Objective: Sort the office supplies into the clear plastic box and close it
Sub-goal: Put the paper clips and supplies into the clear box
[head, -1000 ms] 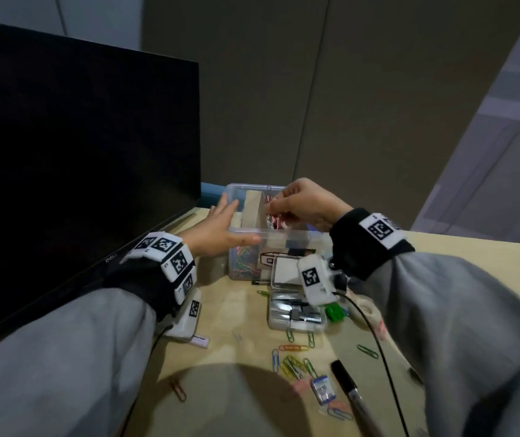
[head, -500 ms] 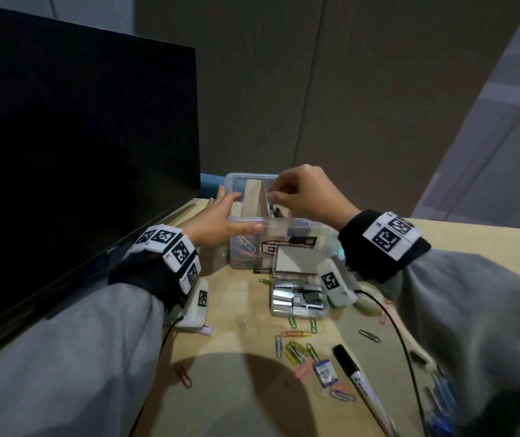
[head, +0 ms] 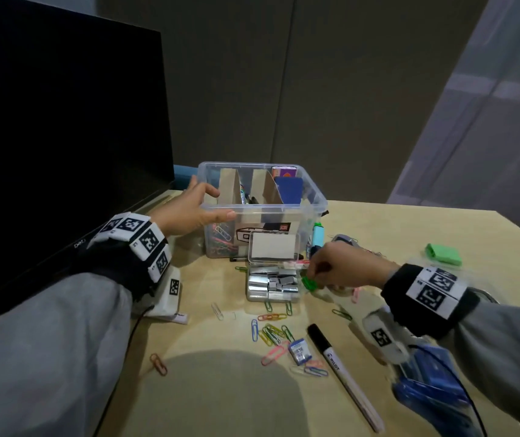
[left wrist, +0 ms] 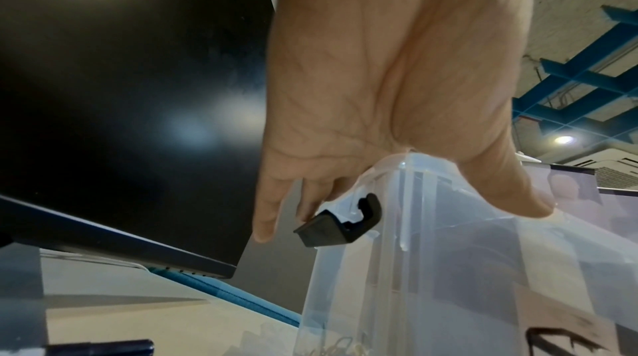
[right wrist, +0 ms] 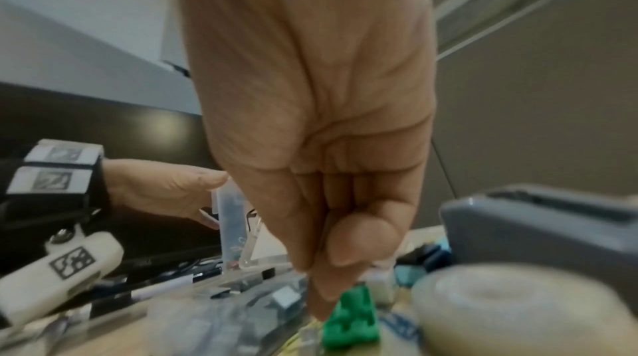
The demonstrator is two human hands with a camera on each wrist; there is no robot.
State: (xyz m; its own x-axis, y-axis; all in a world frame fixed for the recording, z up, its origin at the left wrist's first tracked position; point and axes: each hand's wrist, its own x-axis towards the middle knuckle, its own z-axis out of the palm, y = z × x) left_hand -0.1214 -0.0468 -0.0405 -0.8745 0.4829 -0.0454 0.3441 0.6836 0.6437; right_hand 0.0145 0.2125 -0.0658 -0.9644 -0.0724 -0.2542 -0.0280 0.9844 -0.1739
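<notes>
The clear box (head: 310,201) stands open at the far middle of the desk (head: 410,234), cardboard dividers upright inside. The left hand (head: 190,209) grips its near-left corner, thumb along the front rim, fingers over the left wall. The right hand (head: 343,268) reaches down just right of the staple case (head: 272,283), fingertips pinching a green clip (head: 309,283).

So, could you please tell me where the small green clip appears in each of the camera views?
Head: green clip right of centre, under the right hand, beside the staple case.
Left wrist: not in view.
Right wrist: green clip bottom centre, below the fingertips.
Shared landmark: the clear plastic box.
</notes>
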